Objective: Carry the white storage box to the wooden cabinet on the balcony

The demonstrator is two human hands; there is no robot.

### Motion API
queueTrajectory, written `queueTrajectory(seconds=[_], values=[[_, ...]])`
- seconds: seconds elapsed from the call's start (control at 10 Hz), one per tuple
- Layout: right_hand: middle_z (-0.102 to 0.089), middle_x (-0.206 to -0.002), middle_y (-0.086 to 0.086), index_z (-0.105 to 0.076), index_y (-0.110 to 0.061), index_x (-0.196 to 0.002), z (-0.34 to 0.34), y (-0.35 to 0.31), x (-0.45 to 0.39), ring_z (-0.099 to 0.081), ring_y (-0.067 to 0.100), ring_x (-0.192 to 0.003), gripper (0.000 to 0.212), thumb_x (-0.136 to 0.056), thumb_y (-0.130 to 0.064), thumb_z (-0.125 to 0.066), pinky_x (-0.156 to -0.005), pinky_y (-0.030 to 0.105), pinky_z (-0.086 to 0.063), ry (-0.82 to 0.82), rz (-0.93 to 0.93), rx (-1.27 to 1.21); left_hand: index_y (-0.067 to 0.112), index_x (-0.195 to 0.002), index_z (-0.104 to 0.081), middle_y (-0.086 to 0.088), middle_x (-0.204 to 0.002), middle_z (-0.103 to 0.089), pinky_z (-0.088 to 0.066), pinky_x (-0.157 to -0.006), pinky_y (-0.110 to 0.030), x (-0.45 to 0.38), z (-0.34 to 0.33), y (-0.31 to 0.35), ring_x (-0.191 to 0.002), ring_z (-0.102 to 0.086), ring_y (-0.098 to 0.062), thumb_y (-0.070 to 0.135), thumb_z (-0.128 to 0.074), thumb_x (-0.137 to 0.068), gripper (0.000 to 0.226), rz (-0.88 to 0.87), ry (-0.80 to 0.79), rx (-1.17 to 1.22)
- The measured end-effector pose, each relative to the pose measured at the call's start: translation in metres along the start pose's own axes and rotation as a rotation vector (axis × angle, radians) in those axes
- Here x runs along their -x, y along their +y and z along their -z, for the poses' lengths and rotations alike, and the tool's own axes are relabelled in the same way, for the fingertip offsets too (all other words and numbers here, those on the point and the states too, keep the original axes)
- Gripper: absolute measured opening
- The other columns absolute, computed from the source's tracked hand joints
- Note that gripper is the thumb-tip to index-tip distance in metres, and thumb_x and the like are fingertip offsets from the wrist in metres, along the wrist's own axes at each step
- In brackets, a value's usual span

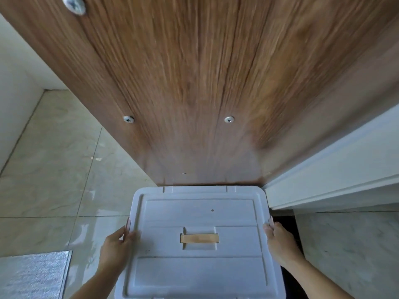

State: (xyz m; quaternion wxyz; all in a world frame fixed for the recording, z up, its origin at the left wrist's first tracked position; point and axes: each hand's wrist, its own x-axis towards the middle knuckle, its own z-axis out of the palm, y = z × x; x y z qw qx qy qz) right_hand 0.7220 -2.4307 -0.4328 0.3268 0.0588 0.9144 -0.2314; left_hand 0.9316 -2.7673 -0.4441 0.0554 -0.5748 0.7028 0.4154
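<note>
The white storage box (198, 214) fills the bottom centre of the head view, lid up, with a tan handle strap (199, 238) set in a recess. My left hand (115, 248) grips its left edge and my right hand (280, 244) grips its right edge, each at a side latch. The box's far edge sits right against the foot of the wooden cabinet (194, 83), whose brown grained side panel rises steeply ahead, with silver screw heads in it. Whether the box rests on the floor is hidden.
Glossy beige marble floor tiles (54, 169) spread to the left. A grey textured mat (32, 275) lies at the lower left. A white sill or frame (336, 165) runs along the right, with a dark gap (287, 225) under it beside the box. A white wall stands at far left.
</note>
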Motion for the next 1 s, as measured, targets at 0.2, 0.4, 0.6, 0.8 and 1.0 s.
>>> queueTrajectory(seconds=[0.2,0.4,0.6,0.8,1.0], values=[[-0.055,-0.083,0.011,-0.047,-0.006,-0.083,-0.031,0.015,-0.031,-0.053,0.026,-0.074,0.029,-0.099,-0.027,-0.036,-0.073,0.037,-0.045,-0.018,0.006,-0.045,0.027,-0.095,-0.074,-0.001,-0.054,-0.067,-0.046,-0.062,-0.030,-0.028,-0.036,-0.024,-0.061,-0.062,-0.021,0.042,-0.057,-0.089,0.023,-0.010,0.021,0.054],[-0.046,-0.084,-0.003,-0.041,-0.014,-0.077,-0.050,0.030,-0.052,-0.044,0.019,-0.083,0.025,-0.099,-0.025,-0.039,-0.074,0.031,-0.036,-0.019,0.031,-0.089,0.029,-0.109,-0.073,-0.009,-0.071,-0.074,-0.048,-0.074,-0.034,-0.043,-0.063,-0.036,-0.078,-0.067,-0.029,0.038,-0.060,-0.089,0.026,0.012,0.047,0.099],[-0.049,-0.076,-0.008,-0.044,-0.020,-0.069,-0.057,0.033,-0.055,-0.050,0.021,-0.084,0.029,-0.098,-0.024,-0.043,-0.076,0.035,-0.042,0.022,0.027,-0.133,0.025,-0.115,-0.070,-0.015,-0.080,-0.074,-0.052,-0.089,-0.042,-0.055,-0.067,-0.043,-0.087,-0.067,-0.034,0.033,-0.061,-0.089,0.028,-0.007,0.023,0.057],[-0.065,-0.106,0.014,-0.060,-0.007,-0.112,-0.058,0.025,-0.069,-0.057,0.026,-0.089,0.036,-0.099,-0.033,-0.038,-0.079,0.029,-0.043,-0.014,-0.050,-0.066,0.022,-0.101,-0.073,-0.007,-0.075,-0.072,-0.051,-0.073,-0.036,-0.058,-0.064,-0.046,-0.072,-0.063,-0.024,0.042,-0.051,-0.092,0.031,-0.037,-0.011,-0.065],[-0.061,-0.108,0.014,-0.051,-0.002,-0.111,-0.035,0.004,-0.047,-0.058,0.029,-0.089,0.038,-0.096,-0.036,-0.043,-0.069,0.030,-0.042,-0.040,-0.118,0.134,0.007,-0.148,-0.028,-0.017,-0.147,-0.045,-0.037,-0.109,-0.044,-0.052,-0.044,-0.014,-0.134,-0.044,-0.034,0.043,-0.035,-0.098,0.063,-0.042,-0.073,-0.389]])
